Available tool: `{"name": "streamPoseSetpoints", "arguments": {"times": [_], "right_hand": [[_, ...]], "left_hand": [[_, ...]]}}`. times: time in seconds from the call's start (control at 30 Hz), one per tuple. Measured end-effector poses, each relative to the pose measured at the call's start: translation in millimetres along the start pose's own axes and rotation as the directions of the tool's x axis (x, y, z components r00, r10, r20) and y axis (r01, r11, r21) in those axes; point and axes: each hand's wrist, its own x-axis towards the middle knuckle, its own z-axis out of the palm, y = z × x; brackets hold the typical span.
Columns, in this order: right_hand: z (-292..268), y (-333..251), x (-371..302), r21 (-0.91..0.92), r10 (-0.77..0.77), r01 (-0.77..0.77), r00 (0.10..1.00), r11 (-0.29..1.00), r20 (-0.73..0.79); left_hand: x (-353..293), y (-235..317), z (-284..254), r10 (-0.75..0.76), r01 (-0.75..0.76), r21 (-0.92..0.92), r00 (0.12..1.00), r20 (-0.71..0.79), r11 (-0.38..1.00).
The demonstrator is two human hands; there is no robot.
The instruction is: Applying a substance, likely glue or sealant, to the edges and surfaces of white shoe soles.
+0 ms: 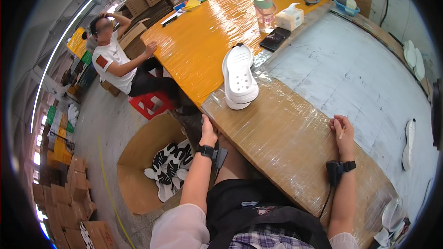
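A white shoe sole with small round holes stands out at the table's middle, where the orange and brown coverings meet; it seems stacked on another. My left hand is at the table's near left edge, thumb stretched out, with nothing visible in it; its other fingers are partly hidden. Over the border of the brown wrap and the pale grey surface, my right hand has its fingers curled around a thin white stick-like piece, too small to name. Neither hand touches the sole. Another white sole lies at the far right.
An open cardboard box holding black-and-white shoe parts stands left of the table. A person sits on a red stool. A phone, tissue pack and pink-green cup occupy the far table. Stacked cartons line the lower left.
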Motion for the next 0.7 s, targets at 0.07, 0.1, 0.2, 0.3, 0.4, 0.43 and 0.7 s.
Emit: {"name": "streamPoseSetpoints", "arguments": {"times": [0.07,0.1,0.2,0.3,0.4,0.43,0.7], "right_hand": [[5,-3,-1,0.0,-0.005,0.005,1.0,1.0,-0.008],[8,-6,-2,0.001,-0.01,0.01,1.0,1.0,-0.001],[-3,-2,-1,0.0,0.017,-0.017,0.999,1.0,-0.028],[0,-4,-2,0.012,0.026,-0.026,0.999,1.0,-0.046],[3,-3,-2,-0.01,-0.005,0.005,1.0,1.0,-0.024],[4,-4,-2,-0.015,-0.007,0.006,0.999,1.0,-0.037],[4,-2,-6,-0.03,0.011,-0.012,0.998,0.999,-0.059]], "left_hand": [[-6,-3,-1,0.348,-0.261,0.353,0.914,-0.21,0.899],[-8,-1,-3,0.577,-0.412,0.537,0.797,-0.179,0.736],[-57,12,53,0.839,-0.619,0.753,0.515,0.174,0.224],[-91,24,94,0.809,-0.737,0.676,0.405,0.427,0.013],[-92,24,113,0.687,-0.785,0.601,0.356,0.634,-0.148],[-88,23,116,0.624,-0.79,0.576,0.345,0.701,-0.211],[-65,32,97,0.66,-0.855,0.516,0.354,0.663,-0.06]]}}
